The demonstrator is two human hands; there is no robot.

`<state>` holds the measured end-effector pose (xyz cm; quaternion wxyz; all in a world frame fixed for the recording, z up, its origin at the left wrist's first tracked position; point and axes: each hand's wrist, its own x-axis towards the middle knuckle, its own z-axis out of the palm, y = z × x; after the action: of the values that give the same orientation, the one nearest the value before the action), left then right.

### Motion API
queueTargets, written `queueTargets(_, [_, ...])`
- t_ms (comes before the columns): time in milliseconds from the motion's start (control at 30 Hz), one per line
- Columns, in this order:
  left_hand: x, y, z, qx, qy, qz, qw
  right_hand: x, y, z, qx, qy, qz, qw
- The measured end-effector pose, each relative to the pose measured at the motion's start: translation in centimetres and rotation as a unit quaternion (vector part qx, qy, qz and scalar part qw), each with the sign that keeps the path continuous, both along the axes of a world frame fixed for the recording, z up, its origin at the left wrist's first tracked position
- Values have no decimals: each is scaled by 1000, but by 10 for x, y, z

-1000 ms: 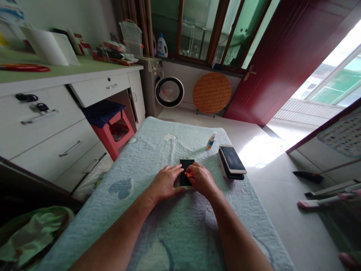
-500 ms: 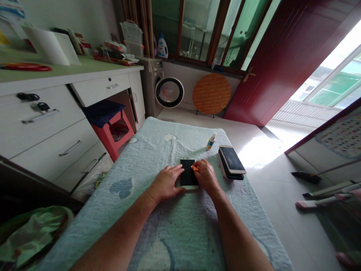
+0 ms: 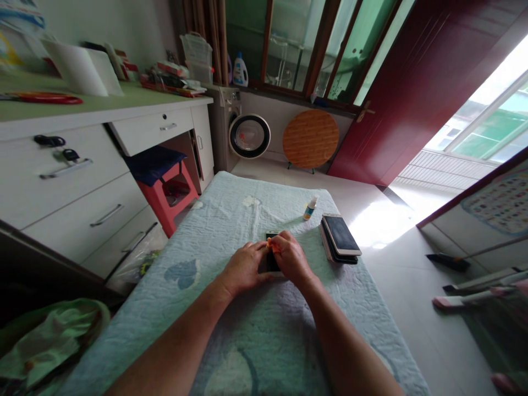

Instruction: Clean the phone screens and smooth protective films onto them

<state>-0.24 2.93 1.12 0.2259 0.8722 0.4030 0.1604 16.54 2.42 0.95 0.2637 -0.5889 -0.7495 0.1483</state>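
A smartphone [image 3: 272, 265] with a dark screen and light frame lies face up on the quilted cover [image 3: 231, 212], partly hidden by both hands. My left hand [image 3: 244, 265] grips its left side, fingers along the edge and thumb by the lower end. In my right hand [image 3: 293, 258], closed fingers pinch a small orange cloth [image 3: 272, 245] against the screen. Right of the hands is a stack of phones [image 3: 341, 235], the top one gold-rimmed with a dark screen. Behind it stands a small spray bottle [image 3: 310, 208] with a white top.
On the left are white drawers [image 3: 74, 192] and a red stool [image 3: 177, 192] with a dark cover. At the back stand a washing machine with its round door [image 3: 249, 136] open, and a round wooden tabletop [image 3: 311, 138]. A dark red door [image 3: 396, 82] rises at right.
My right hand has slid the orange cloth leftward across the screen, close to my left fingers. The left hand keeps its place on the phone. The view has shifted slightly.
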Motion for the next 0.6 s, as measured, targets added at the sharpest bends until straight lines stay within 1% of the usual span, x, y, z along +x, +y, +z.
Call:
queueTargets(167, [0,0,-1,6,-6,4,1000,2,6,3,-42,-66,5,997])
queueTargets(267, [0,1,-4,6,-3,2,1000,4,13,6,-49,-98,23,994])
queueTargets(367, [0,3,-5,10,-6,-5,1000,5,25,7,-50,-103,33,993])
queueTargets(500, [0,2,-5,8,-3,4,1000,6,40,3,-49,-93,-8,994])
queueTargets(600, [0,1,-3,-2,-6,12,1000,3,43,-3,-38,-74,-45,996])
